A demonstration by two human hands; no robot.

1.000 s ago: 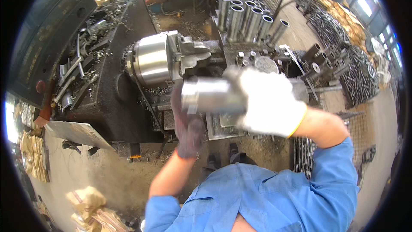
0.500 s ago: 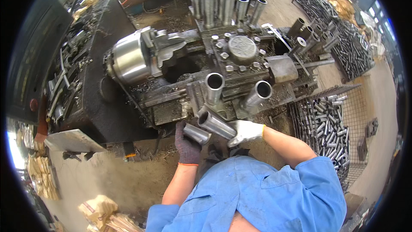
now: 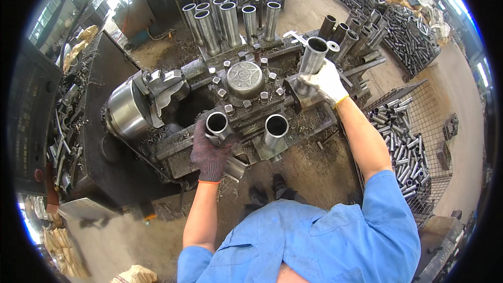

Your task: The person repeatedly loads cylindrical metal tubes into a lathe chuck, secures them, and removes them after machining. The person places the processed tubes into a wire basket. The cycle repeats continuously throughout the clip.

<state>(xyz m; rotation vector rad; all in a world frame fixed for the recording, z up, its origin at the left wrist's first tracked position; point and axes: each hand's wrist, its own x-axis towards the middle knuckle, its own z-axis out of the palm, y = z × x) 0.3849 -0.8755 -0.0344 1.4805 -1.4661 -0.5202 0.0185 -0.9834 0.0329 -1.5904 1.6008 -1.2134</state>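
Observation:
My left hand [image 3: 212, 154], in a dark glove, is closed at the front of the lathe against a steel tube [image 3: 218, 123] with its open end up. A second steel tube [image 3: 234, 169] slants out beneath that hand; the fingers partly hide how each is gripped. My right hand [image 3: 326, 81], in a white glove, wraps round an upright steel tube [image 3: 313, 55] on the block right of the round tool post [image 3: 245, 79]. Between my hands another steel tube [image 3: 276, 128] stands on the front ledge, touched by neither.
The lathe chuck [image 3: 131, 110] is at left. Several upright tubes [image 3: 229, 23] stand behind the tool post, with darker tubes [image 3: 346, 42] at back right. A caliper [image 3: 296, 38] lies near them. A wire basket [image 3: 440, 120] of short tubes stands at right.
My right hand has moved up and right with its tube, from in front of the lathe to the block. My left hand has risen to the standing tube. The view has shifted.

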